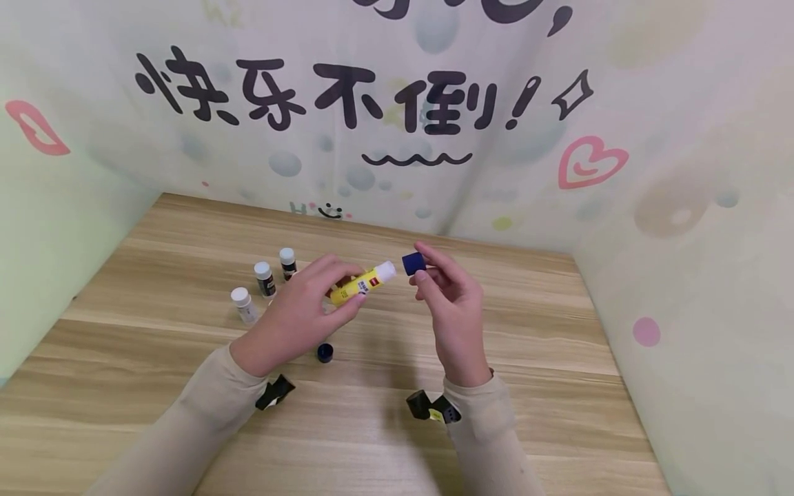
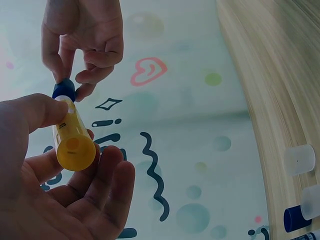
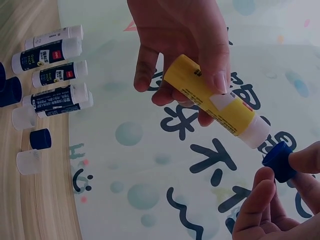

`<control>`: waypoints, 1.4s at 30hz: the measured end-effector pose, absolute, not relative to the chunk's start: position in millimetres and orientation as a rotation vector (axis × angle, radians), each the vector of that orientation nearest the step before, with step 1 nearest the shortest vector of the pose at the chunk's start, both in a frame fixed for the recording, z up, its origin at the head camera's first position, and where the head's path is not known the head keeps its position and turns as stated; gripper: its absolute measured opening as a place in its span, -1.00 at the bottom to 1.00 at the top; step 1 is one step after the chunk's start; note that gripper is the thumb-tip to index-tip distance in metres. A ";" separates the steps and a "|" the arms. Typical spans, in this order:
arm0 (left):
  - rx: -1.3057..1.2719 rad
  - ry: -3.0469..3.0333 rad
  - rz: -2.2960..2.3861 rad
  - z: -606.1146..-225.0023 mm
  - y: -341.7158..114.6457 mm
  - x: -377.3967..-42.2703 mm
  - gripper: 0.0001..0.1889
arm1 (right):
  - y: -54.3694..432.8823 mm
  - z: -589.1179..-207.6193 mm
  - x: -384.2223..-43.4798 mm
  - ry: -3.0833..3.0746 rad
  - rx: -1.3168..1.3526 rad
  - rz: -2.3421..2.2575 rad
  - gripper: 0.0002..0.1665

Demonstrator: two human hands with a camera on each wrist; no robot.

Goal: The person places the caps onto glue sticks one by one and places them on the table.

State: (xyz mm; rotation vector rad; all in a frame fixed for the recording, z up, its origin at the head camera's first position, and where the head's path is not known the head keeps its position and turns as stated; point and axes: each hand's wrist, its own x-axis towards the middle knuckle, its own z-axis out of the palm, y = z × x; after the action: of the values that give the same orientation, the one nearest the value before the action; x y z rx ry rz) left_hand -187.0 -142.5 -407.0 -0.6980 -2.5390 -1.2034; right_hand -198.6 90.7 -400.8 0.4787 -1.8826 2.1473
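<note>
A yellow glue stick [image 1: 351, 289] is held up over the table by my left hand [image 1: 294, 310], thumb on one side and fingers on the other. Its white end points right, toward my right hand [image 1: 457, 317]. There, thumb and fingertips pinch a dark blue cap [image 1: 413, 263] by its sides. In the right wrist view the mouth of the blue cap [image 3: 280, 162] faces the white tip of the glue stick [image 3: 220, 102], with a narrow gap between them. The left wrist view looks along the stick from its yellow base [image 2: 76, 152], the cap lined up beyond it.
Several dark-labelled glue sticks [image 3: 46, 56] with white ends stand on the wooden table [image 1: 540, 358] left of my hands, alongside a pale one [image 1: 245, 306]. A loose blue cap [image 1: 325, 353] and translucent caps [image 3: 29, 162] lie nearby. A printed cloth wall [image 1: 496, 186] rises behind.
</note>
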 end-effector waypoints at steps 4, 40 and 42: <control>-0.706 -2.532 -1.196 -407.3 -142.9 -187.0 -0.67 | 90.2 -400.8 -198.5 -1.886 0.490 2.151 -0.60; -0.758 -2.541 -1.158 -408.8 -141.7 -186.0 -0.65 | 82.4 -403.4 -194.3 -2.080 0.577 2.114 -0.56; -0.763 -2.548 -1.169 -409.1 -141.3 -186.0 -0.65 | 82.3 -403.4 -194.0 -2.088 0.578 2.107 -0.56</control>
State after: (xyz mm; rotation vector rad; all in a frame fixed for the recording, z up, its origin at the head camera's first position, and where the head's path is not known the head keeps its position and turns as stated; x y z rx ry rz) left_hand -186.0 -141.3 -409.1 -0.7629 -2.5480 -1.1687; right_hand -194.0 82.3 -403.4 0.5779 -2.0884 2.1069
